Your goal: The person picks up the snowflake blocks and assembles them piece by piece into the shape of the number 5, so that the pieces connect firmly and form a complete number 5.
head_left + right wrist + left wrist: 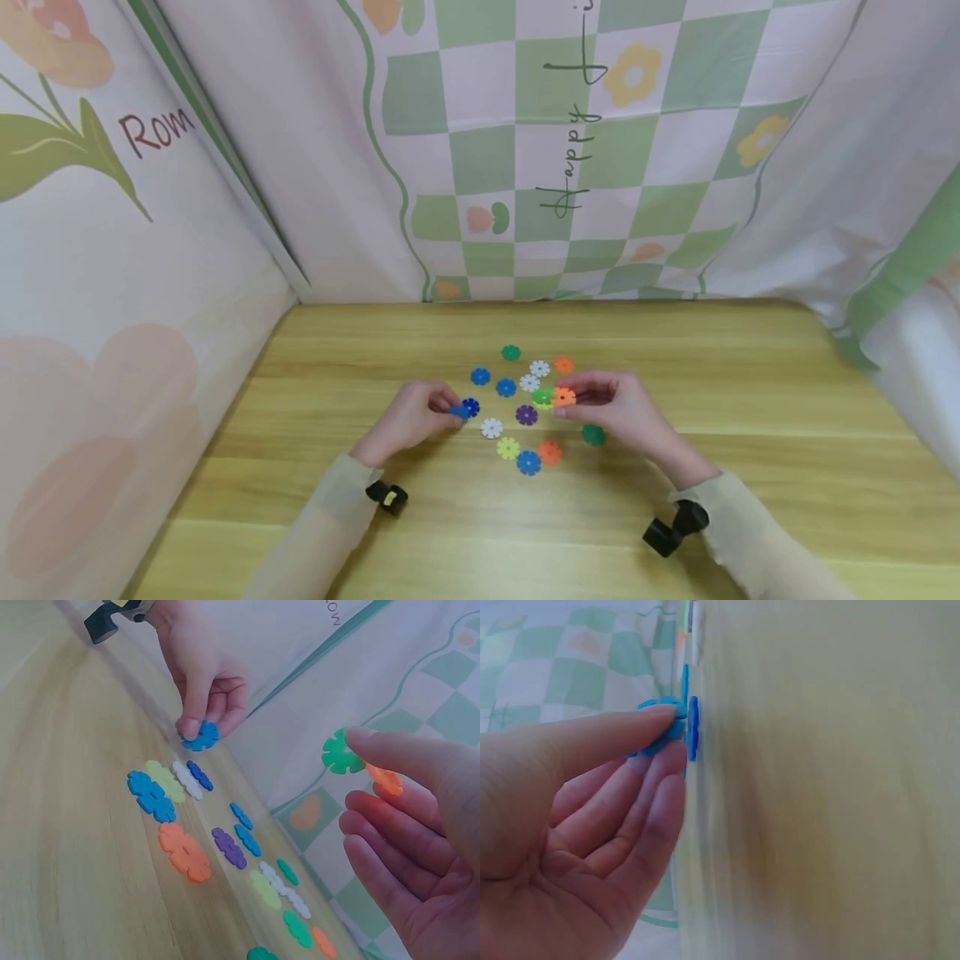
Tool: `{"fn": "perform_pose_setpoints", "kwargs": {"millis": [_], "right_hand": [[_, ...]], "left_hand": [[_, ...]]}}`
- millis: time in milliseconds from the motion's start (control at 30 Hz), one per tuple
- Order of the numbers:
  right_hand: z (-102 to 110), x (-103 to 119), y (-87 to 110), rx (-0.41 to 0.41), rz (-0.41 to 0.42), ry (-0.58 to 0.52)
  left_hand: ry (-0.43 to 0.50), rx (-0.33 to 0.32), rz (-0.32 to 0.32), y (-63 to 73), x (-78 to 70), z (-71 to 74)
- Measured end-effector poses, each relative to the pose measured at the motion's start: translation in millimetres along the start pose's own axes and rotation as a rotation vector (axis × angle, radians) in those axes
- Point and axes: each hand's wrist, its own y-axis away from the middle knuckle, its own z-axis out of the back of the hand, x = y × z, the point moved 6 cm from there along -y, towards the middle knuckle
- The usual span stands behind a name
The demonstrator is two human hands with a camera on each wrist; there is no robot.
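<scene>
1. L hand (405, 419): thumb + fingertips pinched tight, gap approx. one disc edge; holds 1 pc.
2. Held blue disc (202, 736): notched rim; in L grip, raised off tbl.
3. Dk blue disc (471, 407): on tbl, just past L fingertips; apart from held pc per R wrist view.
4. R hand (626, 410): thumb + index in pinch, gap narrow; other fingers loosely bent; holds 2 pcs.
5. Held grn disc (339, 752): at R thumb tip, off tbl.
6. Held orng disc (385, 780): R grip, beside grn pc, partly behind thumb; slotted together or not, can't tell.
7. Yel-grn disc (265, 889): on tbl, below R grip.
8. Purple disc (527, 415): on tbl betw. grips, nearer R.
9. White disc (491, 428): near L grip, person's side.
10. White pr. (539, 367): beyond R grip, slightly toward L.
11. Blue pr. (506, 387): beyond L grip, toward R.
12. Yel disc (507, 448), lg. blue disc (528, 463), near orng disc (550, 452): row betw. grips, person's side.
13. Dk grn disc (593, 434): just beside R hand, person's side.
14. Far grn disc (511, 352), far orng disc (564, 365): beyond R grip.
15. Wood tbl (465, 533): under both grips.
</scene>
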Motion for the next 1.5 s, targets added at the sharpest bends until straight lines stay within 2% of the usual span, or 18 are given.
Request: {"fn": "perform_pose_setpoints", "kwargs": {"millis": [167,300,533,733,967,1333,1500], "right_hand": [[0,1,0.3,-0.002,-0.004,-0.014],[0,1,0.4,-0.008,-0.009,-0.015],[-2,2,0.4,-0.009,-0.004,-0.010],[-2,3,0.6,-0.008,0.000,-0.030],[-2,4,0.4,-0.013,0.005,-0.026],[-3,5,0.0,-0.007,0.016,-0.019],[-4,5,0.3,0.001,0.016,-0.016]], "left_hand": [[0.077,-0.076,-0.017,-2.5,-7.7,1.4],[0.096,-0.125,-0.040,-4.0,-15.9,0.2],[0.159,-0.159,-0.103,-4.8,-32.1,-3.7],[0.231,-0.177,-0.149,-6.6,-39.5,-8.6],[0.243,-0.154,-0.136,-7.9,-45.3,-18.4],[0.421,-0.064,-0.090,-11.4,-51.7,-30.6],[0.449,-0.043,-0.085,-11.9,-55.1,-32.4]]}}
